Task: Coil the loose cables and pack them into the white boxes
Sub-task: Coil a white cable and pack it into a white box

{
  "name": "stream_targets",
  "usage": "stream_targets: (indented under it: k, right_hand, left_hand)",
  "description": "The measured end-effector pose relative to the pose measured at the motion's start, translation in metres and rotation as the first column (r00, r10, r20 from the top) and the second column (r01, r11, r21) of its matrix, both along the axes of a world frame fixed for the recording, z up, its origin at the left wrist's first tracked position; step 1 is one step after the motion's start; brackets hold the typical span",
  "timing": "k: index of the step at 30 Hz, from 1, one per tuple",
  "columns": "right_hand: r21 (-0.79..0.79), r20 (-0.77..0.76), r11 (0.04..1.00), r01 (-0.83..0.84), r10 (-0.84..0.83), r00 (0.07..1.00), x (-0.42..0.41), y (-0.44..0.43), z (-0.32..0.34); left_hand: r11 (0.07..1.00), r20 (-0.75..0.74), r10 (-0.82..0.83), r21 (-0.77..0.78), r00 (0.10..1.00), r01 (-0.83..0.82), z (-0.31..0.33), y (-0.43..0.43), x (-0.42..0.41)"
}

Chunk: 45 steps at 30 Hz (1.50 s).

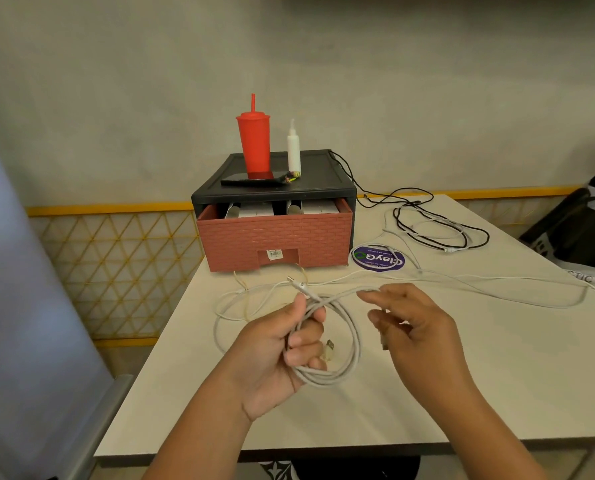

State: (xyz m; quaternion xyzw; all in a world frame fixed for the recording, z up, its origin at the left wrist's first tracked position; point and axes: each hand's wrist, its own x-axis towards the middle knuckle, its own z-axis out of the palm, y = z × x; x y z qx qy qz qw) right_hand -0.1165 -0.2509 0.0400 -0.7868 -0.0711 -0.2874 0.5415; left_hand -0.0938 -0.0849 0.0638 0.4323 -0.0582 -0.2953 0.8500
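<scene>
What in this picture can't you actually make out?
Head view: white boxes in the brick-patterned pink plastic drawer; its front hides all but their tops.
Long white cable on the table: far end cut off by the right edge.
Small paper label on the drawer: print too small.
Right hand: blurred; whether its fingers pinch a cable is unclear.

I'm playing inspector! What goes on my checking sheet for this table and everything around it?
Surface: pale table, with a round purple sticker on it.
Job's things: white coil partly wound; white boxes stand in the open brick-pattern drawer.
Clutter: red tumbler, white bottle and dark phone on top of the drawer unit.
Hands: left hand grips the coil; right hand open, fingertips by a white strand.
Cables: loose white cables and a black cable trail across the table.
Surroundings: plain wall, yellow lattice, dark bag at right.
</scene>
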Motion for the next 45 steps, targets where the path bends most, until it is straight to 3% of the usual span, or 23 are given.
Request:
stream_targets:
  k: [3, 5, 7, 9, 13, 18, 20, 22, 26, 28, 31, 38, 41, 45]
  right_hand:
    - [0.046, -0.09, 0.999, -0.017, 0.021, 0.996, -0.001, 0.006, -0.001]
    - [0.223, -0.196, 0.971, -0.085, 0.13, 0.972, -0.002, 0.012, 0.002]
    - [0.491, -0.268, 0.853, -0.178, 0.342, 0.9, -0.004, 0.014, 0.006]
    - [0.688, -0.239, 0.685, -0.241, 0.527, 0.815, -0.006, 0.013, 0.008]
    - [0.785, -0.18, 0.578, -0.222, 0.557, 0.811, -0.006, 0.014, 0.008]
    - [0.804, -0.206, 0.567, -0.18, 0.55, 0.81, -0.008, 0.023, 0.007]
    - [0.762, -0.255, 0.624, -0.176, 0.538, 0.803, -0.009, 0.03, 0.003]
    - [0.656, -0.331, 0.739, -0.152, 0.463, 0.822, -0.009, 0.036, -0.001]
    - [0.305, -0.404, 0.951, -0.053, 0.179, 0.897, -0.009, 0.039, -0.008]
    - [0.079, -0.387, 0.997, 0.017, 0.015, 0.922, -0.012, 0.039, -0.009]
    - [-0.233, -0.317, 0.971, 0.046, -0.12, 0.941, -0.015, 0.038, -0.012]
    - [-0.282, -0.298, 0.941, -0.186, 0.098, 0.949, -0.019, 0.027, -0.014]
    - [-0.28, -0.314, 0.942, -0.188, 0.095, 0.945, -0.018, 0.022, -0.009]
    - [-0.158, -0.374, 0.977, -0.141, 0.072, 0.924, -0.019, 0.022, -0.01]
  left_hand:
    - [0.995, 0.075, 0.09, 0.042, 0.993, -0.093, 0.001, -0.004, -0.004]
    - [0.983, 0.157, 0.149, 0.086, 0.976, -0.164, 0.0, -0.009, -0.006]
    - [0.961, 0.254, 0.193, 0.144, 0.948, -0.235, -0.002, -0.012, -0.007]
    - [0.933, 0.344, 0.224, 0.196, 0.912, -0.303, -0.005, -0.013, -0.007]
    - [0.848, 0.503, 0.242, 0.307, 0.83, -0.433, -0.007, -0.013, -0.005]
    - [0.771, 0.554, 0.287, 0.35, 0.782, -0.531, -0.01, -0.017, -0.007]
    - [0.755, 0.565, 0.297, 0.355, 0.77, -0.552, -0.012, -0.019, -0.008]
    - [0.738, 0.572, 0.309, 0.359, 0.76, -0.571, -0.014, -0.02, -0.007]
    - [0.701, 0.59, 0.361, 0.339, 0.722, -0.627, -0.016, -0.021, -0.007]
    - [0.682, 0.585, 0.398, 0.327, 0.707, -0.654, -0.016, -0.019, -0.004]
    - [0.66, 0.567, 0.427, 0.337, 0.704, -0.672, -0.018, -0.017, 0.001]
    - [0.655, 0.371, 0.582, 0.314, 0.724, -0.687, -0.027, -0.009, 0.012]
    - [0.721, 0.234, 0.604, 0.248, 0.762, -0.647, -0.027, -0.01, 0.012]
    - [0.834, 0.13, 0.523, 0.126, 0.842, -0.537, -0.022, -0.01, 0.003]
